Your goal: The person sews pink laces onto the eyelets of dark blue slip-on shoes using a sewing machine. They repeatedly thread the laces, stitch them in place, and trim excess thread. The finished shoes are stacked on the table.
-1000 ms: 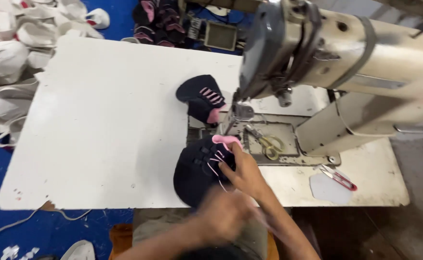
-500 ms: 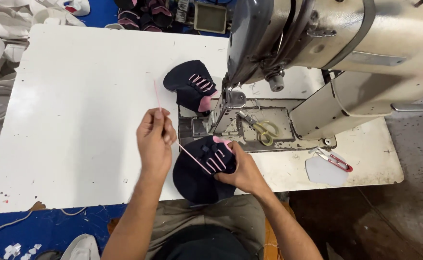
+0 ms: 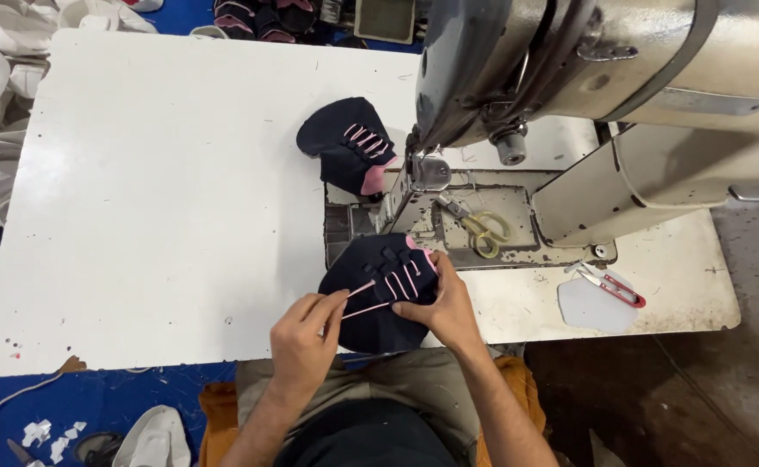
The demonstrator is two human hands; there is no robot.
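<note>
On the white table (image 3: 155,199), at its near edge, the left hand (image 3: 306,342) pinches the end of a pink lace (image 3: 364,289) between thumb and fingers. That lace runs into the dark navy shoe upper (image 3: 371,294), which lies just below the sewing machine (image 3: 587,78). Right of it, the right hand (image 3: 444,303) is clamped on the upper's edge, fingers curled over the laced part. A second navy upper (image 3: 345,151) lies further back (also laced in pink). Yellow-handled scissors (image 3: 483,232) rest on the machine bed, red-handled snips (image 3: 609,285) beyond.
</note>
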